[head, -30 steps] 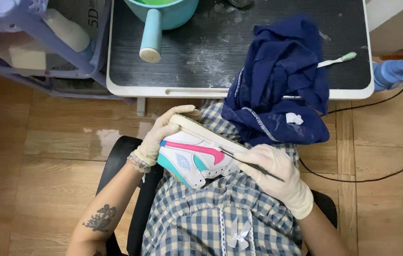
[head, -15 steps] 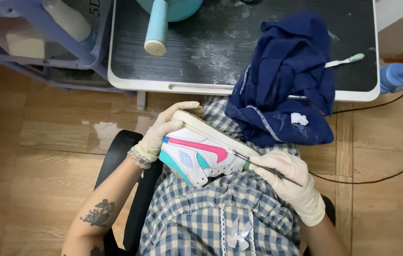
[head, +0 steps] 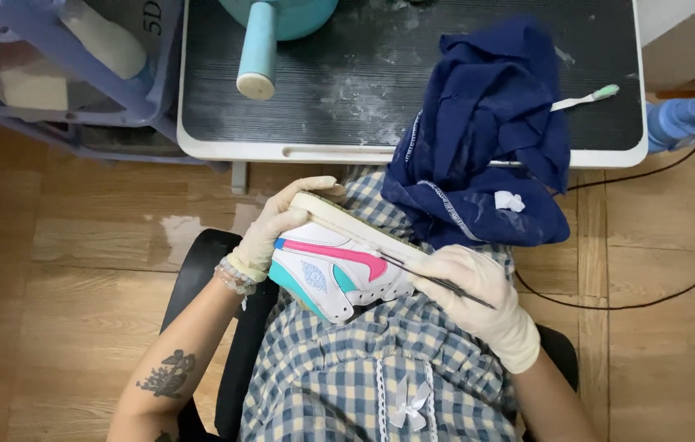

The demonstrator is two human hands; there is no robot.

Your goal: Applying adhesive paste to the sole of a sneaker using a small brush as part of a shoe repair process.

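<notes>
Across the top of the frame, a dark table [head: 298, 98] with a blue cloth [head: 486, 155] draped over its edge. At centre, a white, pink and teal shoe [head: 335, 270] on the lap, gripped at the heel by the gloved left hand [head: 269, 233]. Just right, gloved right hand [head: 478, 299] closed on a thin tool [head: 437, 282] touching the sole edge; likely to slip and scratch the pink side if pressed hard.

Pale gloves, beaded bracelet, forearm tattoo, checked dress.

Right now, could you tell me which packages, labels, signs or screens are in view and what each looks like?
Small white tag: on the dark blue cloth draped off the table edge, crumpled.
Dark marking: on the grey-blue bin, top left.
No screens or signs.
</notes>
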